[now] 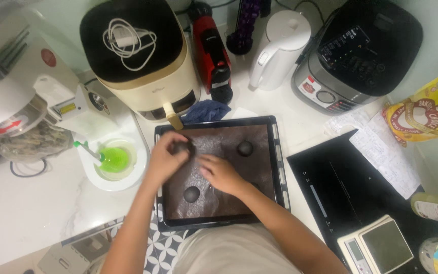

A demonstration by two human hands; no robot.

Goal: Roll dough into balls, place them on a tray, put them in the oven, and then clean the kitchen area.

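Left of the baking tray, on the white table, stands a stand mixer, and nearer the tray a white bowl holding a green cup-like thing with a green-tipped stick. Beyond the tray's far left corner sits a cream appliance with a black lid, a coiled white cable lying on top; a blue cloth lies just behind the tray's far edge.

The tray itself is dark and lined with brown paper. Over its far left part the left hand has its fingers curled around a dark dough ball, gripping it (only part of the ball shows between the fingers). The right hand lies near the tray's middle, fingers loosely bent and empty, their tips touching the paper as far as can be told. 2 more dark balls rest on the paper: 1 at the near left, 1 toward the far right.

Behind the tray stand a red coffee machine and a white kettle, then a black-topped cooker further right. Right of the tray lie a black flat panel, a sheet of handwritten notes, a yellow bag and a small kitchen scale.
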